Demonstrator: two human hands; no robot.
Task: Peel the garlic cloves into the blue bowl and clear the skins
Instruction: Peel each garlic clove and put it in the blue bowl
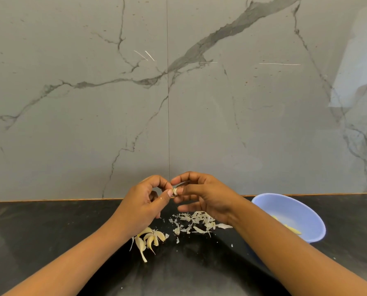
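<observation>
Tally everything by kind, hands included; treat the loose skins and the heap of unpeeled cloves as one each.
Hands: 2, left hand and right hand
Blue bowl: 1
Clove pinched between both hands: 1
Heap of unpeeled cloves: 1
Pile of skins: 1
Total: 6
Peeled pieces in the bowl: partly hidden, not counted.

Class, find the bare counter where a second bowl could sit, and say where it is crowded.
Bare: the counter left of the left hand, up to the wall; also the strip right of the blue bowl. Crowded: the middle, where skins and unpeeled cloves lie below both hands, the right hand sharing a pinched clove with the left.
</observation>
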